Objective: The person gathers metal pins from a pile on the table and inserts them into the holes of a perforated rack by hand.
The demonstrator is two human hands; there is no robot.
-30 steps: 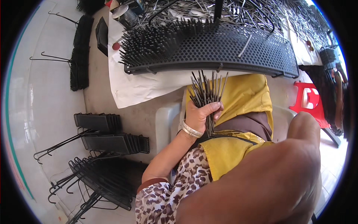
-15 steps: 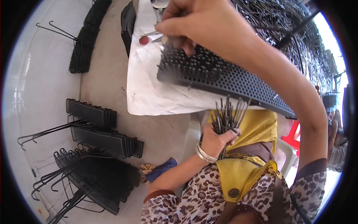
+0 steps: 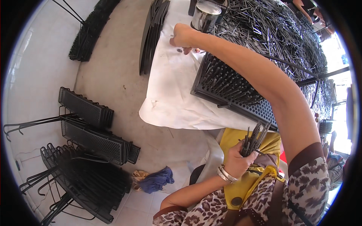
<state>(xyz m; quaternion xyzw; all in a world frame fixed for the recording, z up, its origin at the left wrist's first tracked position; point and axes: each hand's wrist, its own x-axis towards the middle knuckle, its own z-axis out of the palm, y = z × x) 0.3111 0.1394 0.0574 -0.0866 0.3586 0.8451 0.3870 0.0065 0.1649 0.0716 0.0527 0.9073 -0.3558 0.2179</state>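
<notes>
My left hand [image 3: 238,162] is wrapped round an upright bundle of thin dark metal rods [image 3: 255,141], just in front of the table edge. Stretched out across the table, my right hand [image 3: 183,37] is closed with fingers curled down over the white cloth [image 3: 169,94]. What it pinches, if anything, is too small or hidden to name. Below my right forearm lies a black perforated tray [image 3: 222,98], tilted in view. Many dark rods [image 3: 226,77] stand in the holes at its far left part; the holes nearer me show bare.
A heap of loose dark strips [image 3: 271,30] covers the table's right side. Beside it stands a shiny metal can [image 3: 206,16]. Curved black strips [image 3: 154,34] lie at the table's left edge. Black mesh racks [image 3: 86,109] and a blue cloth [image 3: 156,180] are on the floor at left.
My right hand has moved off the tray's far left end to the white cloth beside the can. The whole view has shifted. My left hand still grips its bundle.
</notes>
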